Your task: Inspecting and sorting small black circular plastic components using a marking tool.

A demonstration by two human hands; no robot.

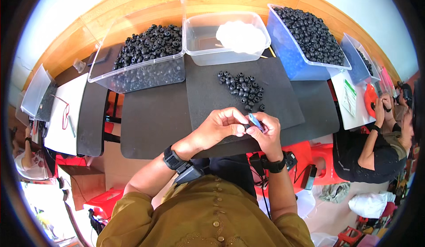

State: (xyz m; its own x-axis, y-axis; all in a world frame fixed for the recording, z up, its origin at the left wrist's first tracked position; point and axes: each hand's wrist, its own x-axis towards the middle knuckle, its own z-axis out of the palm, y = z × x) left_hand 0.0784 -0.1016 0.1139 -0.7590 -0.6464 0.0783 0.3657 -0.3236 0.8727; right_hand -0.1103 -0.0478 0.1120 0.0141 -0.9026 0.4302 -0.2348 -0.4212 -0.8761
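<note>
My left hand (217, 126) pinches a small black ring-like part (246, 126) between thumb and fingertips, just over the table's near edge. Close against it, my right hand (269, 136) grips a small blue tool (255, 120) that looks like a blade or trimmer; its exact kind is partly hidden by the fingers. The right thumb meets the black part. Beyond my hands, a loose pile of black ring-like parts (243, 89) lies on a dark mat (203, 101).
Clear bins of black parts stand at the back left (137, 64) and back right (287, 43). Between them sits a clear tub (221, 59) with something bright white. A co-worker (376, 154) sits at right; another person (33, 158) is far left. Red glasses (66, 116) lie on a white board.
</note>
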